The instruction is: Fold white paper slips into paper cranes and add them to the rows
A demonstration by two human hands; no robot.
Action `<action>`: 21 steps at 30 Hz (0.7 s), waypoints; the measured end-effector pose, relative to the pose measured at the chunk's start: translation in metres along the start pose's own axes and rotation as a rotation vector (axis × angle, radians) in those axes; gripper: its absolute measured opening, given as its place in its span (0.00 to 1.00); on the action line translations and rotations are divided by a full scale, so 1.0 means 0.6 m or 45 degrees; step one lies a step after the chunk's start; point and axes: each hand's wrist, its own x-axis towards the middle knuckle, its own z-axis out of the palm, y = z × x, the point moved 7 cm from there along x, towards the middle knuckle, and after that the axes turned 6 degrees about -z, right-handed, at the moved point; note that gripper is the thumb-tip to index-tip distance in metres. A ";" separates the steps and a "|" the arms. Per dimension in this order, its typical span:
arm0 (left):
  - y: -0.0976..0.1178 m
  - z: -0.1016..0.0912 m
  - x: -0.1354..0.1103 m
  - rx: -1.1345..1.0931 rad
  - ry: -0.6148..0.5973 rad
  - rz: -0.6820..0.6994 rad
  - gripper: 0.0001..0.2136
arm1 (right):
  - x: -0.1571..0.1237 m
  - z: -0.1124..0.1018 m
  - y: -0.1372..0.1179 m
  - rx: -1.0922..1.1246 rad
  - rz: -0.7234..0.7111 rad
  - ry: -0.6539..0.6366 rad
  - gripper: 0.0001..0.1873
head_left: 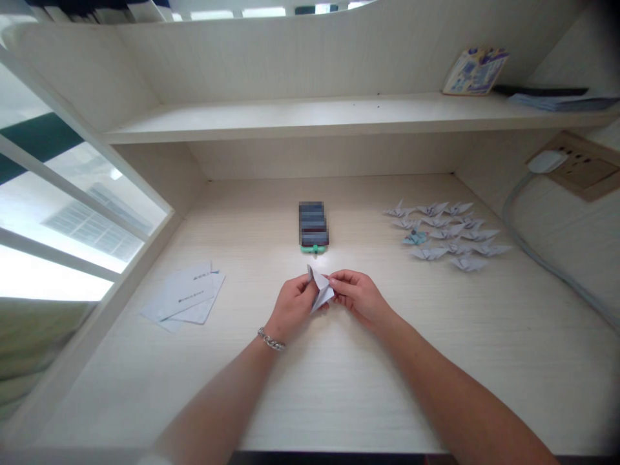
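My left hand [290, 307] and right hand [358, 298] gripped a folded white paper [320, 290] closed, with paper cranes [429, 254] lying off to the right.

Folded paper [320, 290]: pale grey-white, plain. Paper cranes [445, 232]: same pale grey, faint print; one crane [415, 237] teal-blue. Desk [484, 381]: cream, faint wood grain. Phone [313, 223]: blurred dark blue-grey bands, mint-green stand [314, 248] below. Bracelet [271, 338]: silver chain. Cards [186, 297]: white, dark print. Booklet [475, 71]: blue and cream pattern. Socket panel [576, 166]: tan. Cable [533, 232]: pale grey.
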 end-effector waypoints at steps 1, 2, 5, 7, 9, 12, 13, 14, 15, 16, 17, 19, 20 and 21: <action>-0.001 0.001 0.000 -0.063 -0.014 -0.012 0.16 | 0.000 0.000 0.000 -0.004 -0.008 0.001 0.09; -0.001 0.002 0.001 -0.117 -0.028 -0.018 0.16 | 0.000 0.000 0.000 -0.013 -0.017 0.001 0.09; -0.003 0.004 0.002 -0.218 -0.070 -0.017 0.17 | 0.001 0.002 0.000 -0.077 -0.052 -0.012 0.10; -0.005 0.005 0.002 -0.261 -0.103 -0.024 0.17 | 0.001 0.002 0.001 -0.142 -0.082 -0.014 0.10; -0.006 0.006 0.003 -0.297 -0.122 -0.031 0.18 | 0.002 0.000 0.001 -0.222 -0.120 -0.001 0.12; -0.006 0.005 0.005 -0.268 -0.103 -0.017 0.17 | 0.002 -0.005 -0.008 -0.412 -0.203 0.058 0.13; -0.005 0.003 0.005 -0.235 -0.082 -0.011 0.16 | 0.000 -0.006 -0.014 -0.493 -0.242 0.091 0.13; -0.005 0.000 0.006 -0.192 -0.057 -0.007 0.16 | -0.003 -0.006 -0.023 -0.574 -0.289 0.127 0.13; -0.004 -0.002 0.006 -0.139 -0.030 -0.002 0.16 | -0.008 -0.005 -0.033 -0.656 -0.341 0.160 0.14; -0.003 -0.006 0.006 -0.074 0.003 0.010 0.15 | -0.013 -0.001 -0.043 -0.728 -0.395 0.182 0.15; -0.001 -0.010 0.005 0.003 0.041 0.032 0.14 | -0.019 0.005 -0.054 -0.796 -0.456 0.181 0.15; 0.007 -0.016 0.002 0.180 0.119 0.101 0.12 | -0.032 0.026 -0.071 -0.979 -0.589 0.127 0.15; 0.010 -0.018 0.000 0.266 0.154 0.136 0.10 | -0.038 0.036 -0.076 -1.090 -0.647 0.102 0.15; 0.014 -0.020 -0.002 0.345 0.183 0.163 0.10 | -0.043 0.044 -0.079 -1.180 -0.684 0.073 0.14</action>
